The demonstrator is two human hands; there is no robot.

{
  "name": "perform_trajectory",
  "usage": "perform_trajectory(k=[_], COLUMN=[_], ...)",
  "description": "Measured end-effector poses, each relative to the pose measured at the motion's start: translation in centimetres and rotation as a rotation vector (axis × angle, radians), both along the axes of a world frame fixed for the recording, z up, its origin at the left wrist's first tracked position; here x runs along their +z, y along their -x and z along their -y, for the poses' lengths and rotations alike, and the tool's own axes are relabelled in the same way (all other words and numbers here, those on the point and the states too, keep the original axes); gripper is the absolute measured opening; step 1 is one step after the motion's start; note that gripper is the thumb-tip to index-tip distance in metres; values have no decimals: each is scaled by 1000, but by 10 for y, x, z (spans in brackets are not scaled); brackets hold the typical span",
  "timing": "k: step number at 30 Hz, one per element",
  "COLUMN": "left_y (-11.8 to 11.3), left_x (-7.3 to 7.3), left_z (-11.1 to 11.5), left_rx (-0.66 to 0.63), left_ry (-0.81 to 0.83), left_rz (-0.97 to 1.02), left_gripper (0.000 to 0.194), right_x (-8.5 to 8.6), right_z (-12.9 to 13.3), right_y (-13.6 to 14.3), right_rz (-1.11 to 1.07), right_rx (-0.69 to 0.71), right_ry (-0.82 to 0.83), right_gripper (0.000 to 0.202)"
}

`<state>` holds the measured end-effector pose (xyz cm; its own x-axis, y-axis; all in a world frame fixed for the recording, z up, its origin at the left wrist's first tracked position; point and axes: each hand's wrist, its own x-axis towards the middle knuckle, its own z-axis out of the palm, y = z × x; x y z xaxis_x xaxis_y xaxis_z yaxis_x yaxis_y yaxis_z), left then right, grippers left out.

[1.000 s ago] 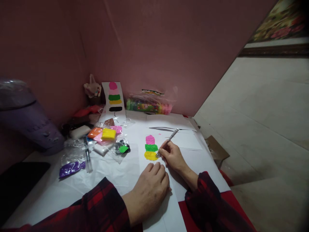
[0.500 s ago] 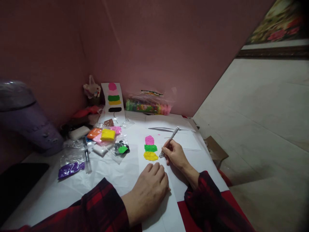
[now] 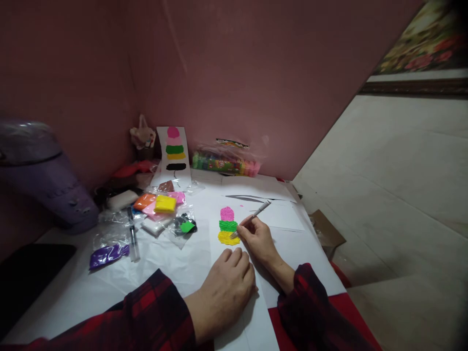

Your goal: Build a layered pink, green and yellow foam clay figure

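Observation:
My right hand [image 3: 258,239] pinches a slim metallic fork-like tool [image 3: 261,209] with a ribbed handle. Its tip meets the yellow clay patch [image 3: 227,238], which has a grooved surface. Above the yellow, on the white paper [image 3: 244,312], lie a green clay patch [image 3: 227,225] and a rounded pink clay patch [image 3: 227,213], both textured. Just below the yellow patch, my left hand [image 3: 228,282] rests palm down on the paper, fingers loosely extended and holding nothing.
To the left lie several clay packets, including yellow [image 3: 165,204] and purple [image 3: 108,256], beside a clear-barrelled pen [image 3: 133,242]. A card with painted coloured bands [image 3: 176,148] leans at the back near a colourful plastic-wrapped pack [image 3: 226,163]. A purple tumbler [image 3: 54,190] stands far left.
My right hand has moved left with the tool, whose tip has gone from beside the yellow patch's right edge onto it. The handle leans lower. My left hand stays on the paper.

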<state>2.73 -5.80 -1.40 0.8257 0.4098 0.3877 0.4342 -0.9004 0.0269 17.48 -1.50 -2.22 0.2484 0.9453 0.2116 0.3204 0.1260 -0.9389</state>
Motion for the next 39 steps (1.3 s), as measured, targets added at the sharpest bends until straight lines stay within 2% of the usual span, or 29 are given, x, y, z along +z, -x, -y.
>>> perform_trajectory(k=[8, 12, 17, 28, 33, 39], left_y=[0, 0, 0, 1, 1, 0], left_x=[1, 0, 1, 2, 1, -2], left_z=[0, -1, -1, 0, -1, -1], left_rx=[1, 4, 1, -3, -6, -10], left_ry=[1, -8, 2, 3, 7, -1], left_rz=[-13, -12, -18, -28, -10, -14], left_gripper=[19, 21, 18, 18, 16, 22], right_x=[13, 16, 17, 12, 9, -1], right_z=[1, 1, 0, -1, 0, -3], right_y=[-5, -7, -10, -14, -9, 0], right_rz=[-19, -48, -60, -13, -101, -115], right_rx=[47, 66, 65, -10, -84, -35], right_ry=[69, 139, 140, 60, 23, -34], right_gripper=[11, 13, 12, 13, 17, 19])
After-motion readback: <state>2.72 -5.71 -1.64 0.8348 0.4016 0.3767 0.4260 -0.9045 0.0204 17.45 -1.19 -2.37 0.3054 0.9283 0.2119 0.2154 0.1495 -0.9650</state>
